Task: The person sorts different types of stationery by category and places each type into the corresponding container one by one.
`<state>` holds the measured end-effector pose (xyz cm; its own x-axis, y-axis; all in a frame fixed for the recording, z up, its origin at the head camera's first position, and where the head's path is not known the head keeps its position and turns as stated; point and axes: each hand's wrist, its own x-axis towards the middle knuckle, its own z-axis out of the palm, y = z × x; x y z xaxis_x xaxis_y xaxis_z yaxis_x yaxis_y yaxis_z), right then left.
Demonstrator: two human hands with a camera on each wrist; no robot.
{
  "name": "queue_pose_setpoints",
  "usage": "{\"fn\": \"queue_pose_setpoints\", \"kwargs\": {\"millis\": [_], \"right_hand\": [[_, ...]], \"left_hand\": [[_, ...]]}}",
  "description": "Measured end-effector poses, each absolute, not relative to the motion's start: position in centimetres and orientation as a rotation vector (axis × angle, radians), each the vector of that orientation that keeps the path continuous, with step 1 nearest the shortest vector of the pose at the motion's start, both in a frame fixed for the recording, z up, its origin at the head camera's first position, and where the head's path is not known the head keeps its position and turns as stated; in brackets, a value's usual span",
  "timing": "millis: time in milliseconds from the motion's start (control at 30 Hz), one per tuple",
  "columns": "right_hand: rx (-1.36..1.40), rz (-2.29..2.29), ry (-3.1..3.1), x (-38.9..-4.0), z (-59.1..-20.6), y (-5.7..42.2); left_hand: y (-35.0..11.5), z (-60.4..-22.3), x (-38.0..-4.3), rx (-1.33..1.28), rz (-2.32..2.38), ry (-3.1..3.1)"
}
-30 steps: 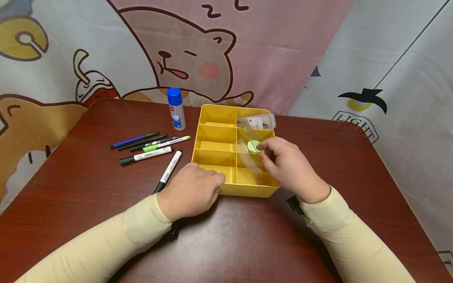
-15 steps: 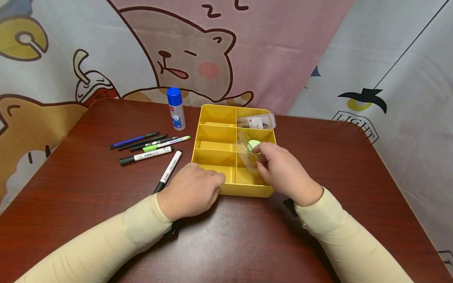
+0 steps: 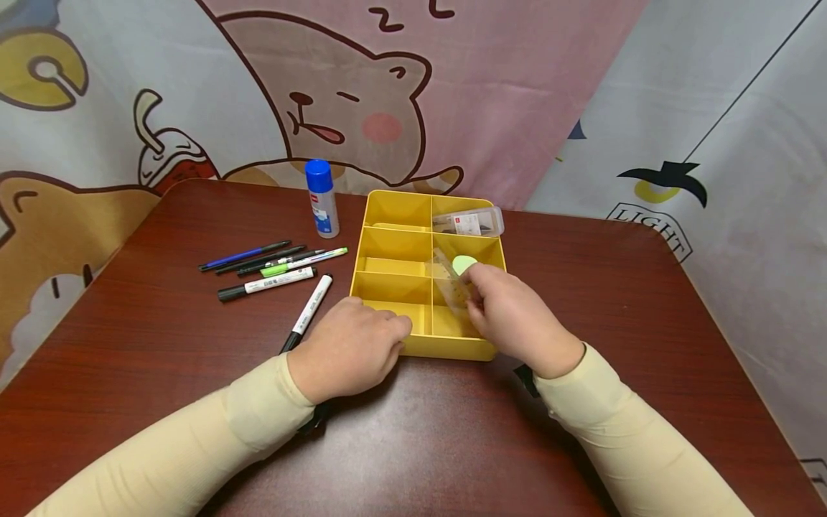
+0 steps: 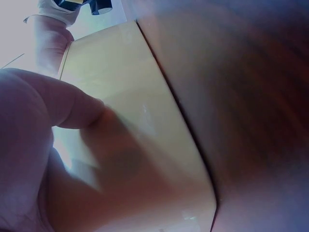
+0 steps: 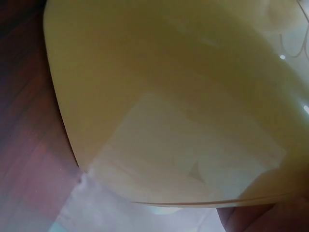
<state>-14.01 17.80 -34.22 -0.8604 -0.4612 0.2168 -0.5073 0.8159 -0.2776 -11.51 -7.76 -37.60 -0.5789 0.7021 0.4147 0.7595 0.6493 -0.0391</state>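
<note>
My left hand (image 3: 352, 348) grips the front wall of a yellow six-part organizer box (image 3: 452, 348), fingers over the rim. In the left wrist view the thumb (image 4: 79, 108) presses on the wall's outer face. My right hand (image 3: 520, 316) reaches over the box's right side and pinches a clear plastic ruler (image 3: 450, 281), which slants across the divider between the middle and front right compartments. Its fingertips are partly hidden behind the hand. Just beyond them, a round light green thing (image 3: 464, 263) sits in the middle right compartment. The right wrist view shows mostly the box's outer wall (image 5: 145, 96).
A clear case with a label (image 3: 468, 222) leans out of the back right compartment. Left of the box stands a blue-capped glue stick (image 3: 321, 201). Several pens (image 3: 258, 260) and two white markers (image 3: 311, 305) lie on the table, one partly behind the left hand.
My right hand has shifted left and slightly down over the box. The clear strips there have changed place, the ruler now sitting lower in the compartments. My left hand has stayed still.
</note>
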Motion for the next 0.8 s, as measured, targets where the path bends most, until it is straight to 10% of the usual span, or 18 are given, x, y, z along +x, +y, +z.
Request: {"fn": "queue_pose_setpoints", "kwargs": {"millis": [800], "right_hand": [[0.766,0.438,-2.896,-14.02,-34.43,17.75]], "left_hand": [[-7.83,-37.61,-11.42,-1.148,-0.198,-2.463]]}}
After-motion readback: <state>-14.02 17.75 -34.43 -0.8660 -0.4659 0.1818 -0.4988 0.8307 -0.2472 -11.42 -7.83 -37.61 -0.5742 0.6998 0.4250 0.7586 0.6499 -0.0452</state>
